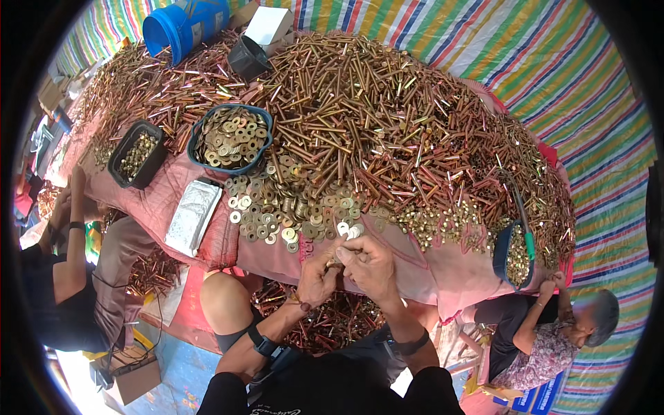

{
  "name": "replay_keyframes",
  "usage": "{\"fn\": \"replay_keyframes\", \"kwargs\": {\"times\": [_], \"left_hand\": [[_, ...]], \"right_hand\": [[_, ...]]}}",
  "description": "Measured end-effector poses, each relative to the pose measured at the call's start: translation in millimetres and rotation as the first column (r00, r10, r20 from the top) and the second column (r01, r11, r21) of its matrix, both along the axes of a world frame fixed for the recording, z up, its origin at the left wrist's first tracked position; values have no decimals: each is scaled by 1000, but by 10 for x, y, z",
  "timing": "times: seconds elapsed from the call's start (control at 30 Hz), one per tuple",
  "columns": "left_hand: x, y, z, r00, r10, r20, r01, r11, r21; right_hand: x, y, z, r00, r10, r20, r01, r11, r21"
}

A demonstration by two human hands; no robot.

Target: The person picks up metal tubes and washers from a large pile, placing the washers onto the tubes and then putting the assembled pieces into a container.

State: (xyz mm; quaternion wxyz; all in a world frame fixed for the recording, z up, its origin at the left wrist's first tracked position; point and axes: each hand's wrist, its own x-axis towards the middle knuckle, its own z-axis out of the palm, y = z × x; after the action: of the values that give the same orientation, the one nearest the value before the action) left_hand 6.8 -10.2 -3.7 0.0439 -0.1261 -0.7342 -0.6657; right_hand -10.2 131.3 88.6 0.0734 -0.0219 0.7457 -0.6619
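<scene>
My left hand (318, 280) and my right hand (369, 266) meet in front of me, over the near edge of the pink cloth. Both have their fingers closed in a pinch, and whatever they hold between them is too small and covered to name. Just beyond my right fingers are a few bright washers (350, 229); whether the fingers touch them I cannot tell. A spread of flat round washers (277, 207) lies on the cloth past my hands. Farther off, a blue basin (191, 149) is heaped with more washers.
A large heap of long metal bolts (387, 117) covers the far side. Small brassy nuts (443, 228) lie to the right, near a dark tub (499, 257). A black tub (123, 178), silver packet (194, 216) and blue bucket (160, 31) stand left. People sit at both sides.
</scene>
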Motion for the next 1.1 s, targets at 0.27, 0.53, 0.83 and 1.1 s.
{"fn": "replay_keyframes", "kwargs": {"times": [0.27,0.53,0.83,1.1], "left_hand": [[-76,110,188,999,42,26,-43,999,29],[-31,64,257,999,29,32,-29,1000,9],[-45,105,177,999,34,-1,-34,997,63],[-86,150,154,998,36,56,-39,998,54]], "right_hand": [[-12,-30,-68,985,-65,-158,71,997,35],[-278,179,-145,984,-133,-119,153,972,178],[-914,500,-356,840,328,-433,208,542,814],[-755,647,-390,832,-83,-549,238,947,217]]}}
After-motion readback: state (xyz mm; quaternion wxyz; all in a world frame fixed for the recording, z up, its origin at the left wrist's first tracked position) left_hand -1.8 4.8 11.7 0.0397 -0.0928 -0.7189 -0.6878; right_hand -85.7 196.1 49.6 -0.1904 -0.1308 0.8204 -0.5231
